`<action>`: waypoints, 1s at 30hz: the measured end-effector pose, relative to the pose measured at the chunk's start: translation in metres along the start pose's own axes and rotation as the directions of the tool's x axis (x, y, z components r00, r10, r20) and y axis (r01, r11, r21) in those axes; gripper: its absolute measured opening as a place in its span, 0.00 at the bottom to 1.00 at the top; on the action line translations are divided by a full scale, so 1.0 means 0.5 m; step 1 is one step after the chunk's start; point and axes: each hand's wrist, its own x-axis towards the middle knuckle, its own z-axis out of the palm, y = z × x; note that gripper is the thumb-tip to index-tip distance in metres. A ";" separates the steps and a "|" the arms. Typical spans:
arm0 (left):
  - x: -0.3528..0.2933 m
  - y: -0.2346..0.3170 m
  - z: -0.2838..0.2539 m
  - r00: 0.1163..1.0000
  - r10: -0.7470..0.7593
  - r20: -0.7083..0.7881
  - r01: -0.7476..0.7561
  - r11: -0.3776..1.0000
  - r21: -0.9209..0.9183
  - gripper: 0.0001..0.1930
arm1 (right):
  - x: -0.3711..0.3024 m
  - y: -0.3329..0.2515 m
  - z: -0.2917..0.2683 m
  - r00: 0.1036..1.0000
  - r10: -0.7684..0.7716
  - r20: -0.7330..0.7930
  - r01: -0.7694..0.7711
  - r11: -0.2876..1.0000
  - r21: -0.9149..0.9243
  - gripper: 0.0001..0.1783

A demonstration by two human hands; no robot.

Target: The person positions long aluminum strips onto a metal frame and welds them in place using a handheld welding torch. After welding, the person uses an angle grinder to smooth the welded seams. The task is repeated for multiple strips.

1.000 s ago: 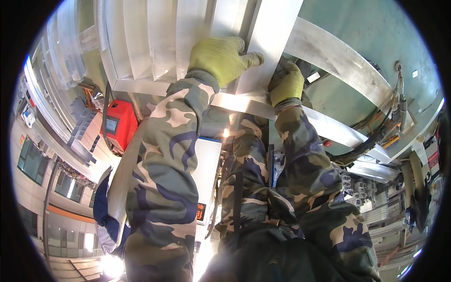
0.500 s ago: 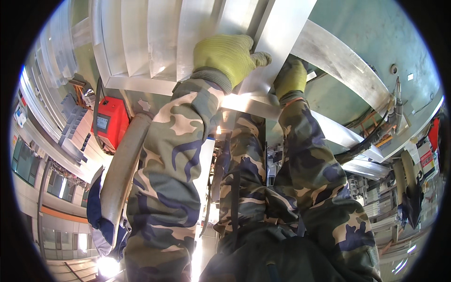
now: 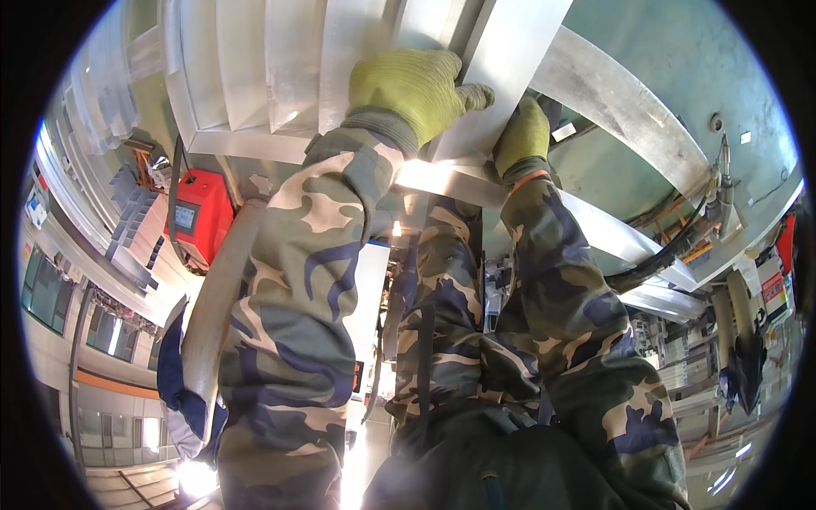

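My left hand, in a yellow-green knit glove, lies over the slats of a silver metal louvred frame. Its fingers curl down over a slat, and their tips are hidden. The thumb points right, toward the wide side rail. Just right of this rail is my right hand in a matching glove. Its fingers are closed and mostly out of sight. A dark thing shows beside them, with a small white piece near it; I cannot make out its kind.
A curved metal strip lies on the green tabletop to the right. Beyond it are a torch-like tool and its black cable. A red machine with a display and a thick tan tube stand at the left.
My left hand has moved slightly up, and its forearm has shifted a little left. My right hand has edged up and left along the rail.
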 end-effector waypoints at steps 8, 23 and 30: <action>0.008 0.003 0.008 0.999 0.021 -0.039 -0.021 1.000 -0.011 0.36 | -0.079 -0.092 0.014 0.993 -0.011 -0.119 -0.001 0.995 -0.099 0.18; 0.007 0.025 -0.010 0.998 -0.057 -0.015 0.057 0.997 0.050 0.34 | -0.074 -0.105 0.038 0.883 -0.386 -0.267 0.248 0.867 -0.433 0.27; 0.015 0.021 -0.007 0.995 -0.097 0.008 0.097 0.994 0.043 0.35 | -0.053 -0.059 0.042 0.887 -0.383 -0.260 0.236 0.857 -0.458 0.21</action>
